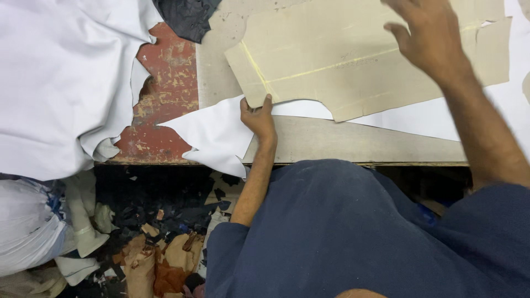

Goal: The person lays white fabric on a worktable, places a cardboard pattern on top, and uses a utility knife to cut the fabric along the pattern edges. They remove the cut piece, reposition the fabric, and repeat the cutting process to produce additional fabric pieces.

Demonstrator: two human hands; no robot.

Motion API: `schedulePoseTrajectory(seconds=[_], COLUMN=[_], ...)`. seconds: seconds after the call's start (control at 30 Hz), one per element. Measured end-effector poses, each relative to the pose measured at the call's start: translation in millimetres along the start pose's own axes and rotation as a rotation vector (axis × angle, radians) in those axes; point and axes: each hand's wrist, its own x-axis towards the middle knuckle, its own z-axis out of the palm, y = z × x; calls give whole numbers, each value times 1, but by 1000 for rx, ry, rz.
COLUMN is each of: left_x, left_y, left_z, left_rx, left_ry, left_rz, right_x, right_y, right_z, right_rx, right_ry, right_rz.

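Pinching hand: your left hand (257,117) grips the lower left corner of the tan cardboard pattern (353,55), thumb on top, fingers closed under the edge.
Pressing hand: your right hand (428,36) rests flat on the pattern's upper right part, fingers spread apart, gripping nothing.
Pattern: it lies flat on the white sheet (218,135), which covers the grey worktable (353,143) and hangs over its front edge.
Left side: a large white hide (61,83) covers a worn red surface (165,88); a dark piece (187,16) lies just above.
Floor: scraps (160,248) lie heaped below the table.
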Motion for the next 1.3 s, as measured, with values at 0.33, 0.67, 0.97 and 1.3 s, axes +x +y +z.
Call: schedulePoseTrajectory(seconds=[0.33,0.67,0.97,1.3], left_x=[1,-14,-16,-16], left_y=[17,26,12,15], left_z=[-3,1,-2,-6], left_rx=[235,362,409,418], left_ry=[-84,-91,-119,-97], left_rz=[41,107,187,187], right_x=[-267,-259,-249,-257], right_y=[76,75,97,110], right_z=[52,85,85,88], right_rx=[192,186,260,234], right_ry=[168,-52,-54,-117], right_rz=[910,980,993,937])
